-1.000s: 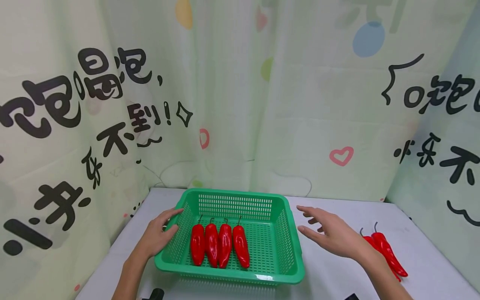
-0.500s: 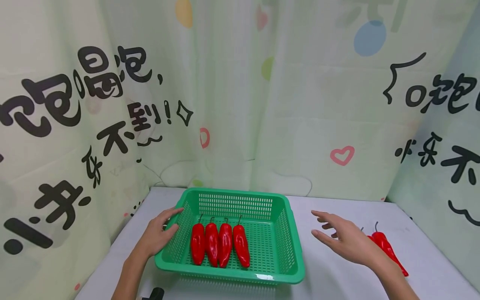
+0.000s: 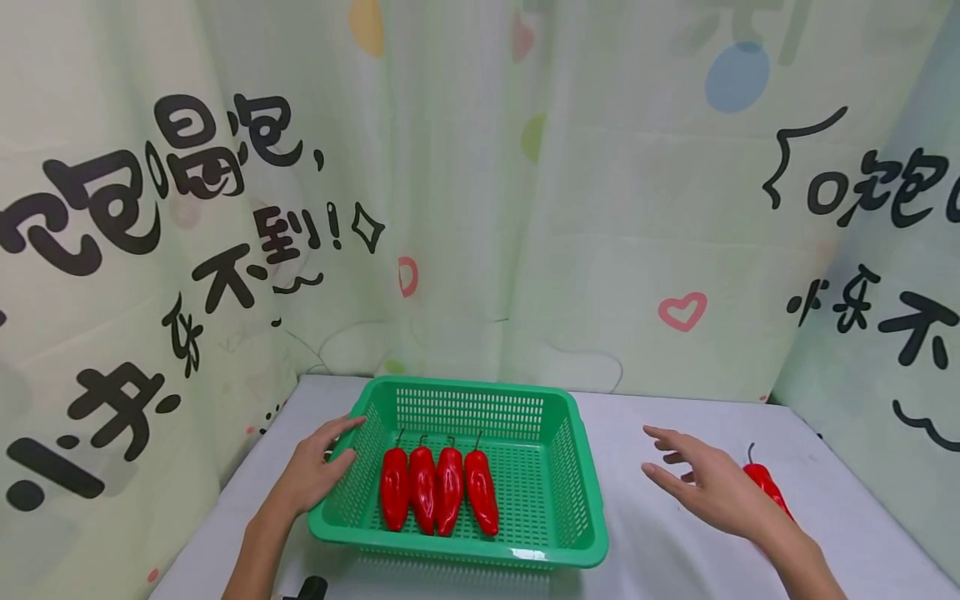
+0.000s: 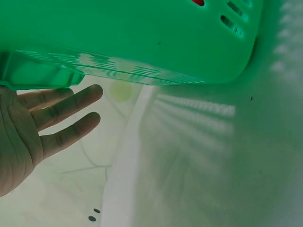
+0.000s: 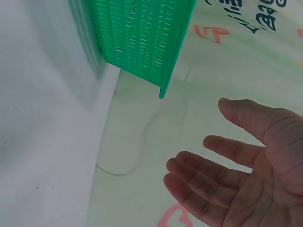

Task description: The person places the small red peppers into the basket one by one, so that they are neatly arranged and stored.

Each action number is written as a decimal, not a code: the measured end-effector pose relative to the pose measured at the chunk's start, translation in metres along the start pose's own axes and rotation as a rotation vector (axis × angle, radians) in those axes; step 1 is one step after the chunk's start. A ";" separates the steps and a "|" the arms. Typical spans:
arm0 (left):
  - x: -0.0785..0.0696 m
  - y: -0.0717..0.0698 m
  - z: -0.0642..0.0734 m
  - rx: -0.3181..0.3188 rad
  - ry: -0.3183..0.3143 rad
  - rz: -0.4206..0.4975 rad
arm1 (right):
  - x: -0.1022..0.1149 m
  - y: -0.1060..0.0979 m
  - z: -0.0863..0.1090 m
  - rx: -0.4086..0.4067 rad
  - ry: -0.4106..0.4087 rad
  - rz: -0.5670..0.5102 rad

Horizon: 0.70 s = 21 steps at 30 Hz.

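Note:
Several shiny red chili peppers [image 3: 447, 492] lie side by side in the green plastic basket [image 3: 457, 553]. At the basket's left rim is my left hand [image 3: 318, 468], its thumb and index finger by the edge. The left wrist view shows the other fingers [image 4: 66, 111] spread and fairly straight outside the wall. My right hand [image 3: 701, 483] is off to the right of the basket, palm facing it, fingers relaxed and holding nothing. Behind that hand and wrist, a red chili pepper [image 3: 767, 486] on the table is partly hidden.
The basket stands on a white table [image 3: 637, 550] whose back edge meets a pale green printed curtain [image 3: 600, 208]. Curtain also encloses the left and right sides. A small black object [image 3: 311, 588] shows at the bottom edge, near the left forearm.
My right hand has moved away from the basket to the right and slightly down, covering more of the peppers lying there. My left hand and the basket stay in place.

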State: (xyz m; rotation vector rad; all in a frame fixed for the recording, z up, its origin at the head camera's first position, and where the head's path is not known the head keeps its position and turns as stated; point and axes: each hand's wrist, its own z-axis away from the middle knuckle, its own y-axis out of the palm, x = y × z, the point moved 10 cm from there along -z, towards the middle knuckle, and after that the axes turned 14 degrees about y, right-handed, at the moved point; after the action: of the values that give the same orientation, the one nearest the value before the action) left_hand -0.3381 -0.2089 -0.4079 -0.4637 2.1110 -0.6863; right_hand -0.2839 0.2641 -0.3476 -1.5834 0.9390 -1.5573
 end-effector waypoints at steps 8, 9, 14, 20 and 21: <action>-0.002 -0.002 0.001 0.003 -0.008 0.003 | -0.014 -0.003 0.000 -0.037 -0.003 0.012; -0.002 -0.003 0.001 0.002 -0.007 0.006 | -0.016 -0.004 0.000 -0.037 0.001 0.015; -0.004 -0.003 0.002 0.000 -0.003 0.014 | -0.025 -0.008 0.001 -0.060 0.007 0.032; -0.004 -0.003 0.002 -0.003 -0.005 0.018 | -0.038 -0.009 -0.001 -0.062 0.042 0.053; -0.004 -0.003 0.002 -0.005 -0.005 0.019 | -0.040 -0.009 -0.001 -0.061 0.048 0.060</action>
State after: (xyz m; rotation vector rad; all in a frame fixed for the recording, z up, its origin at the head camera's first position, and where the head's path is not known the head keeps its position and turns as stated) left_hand -0.3339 -0.2096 -0.4049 -0.4474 2.1104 -0.6691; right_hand -0.2856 0.3035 -0.3590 -1.5516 1.0599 -1.5445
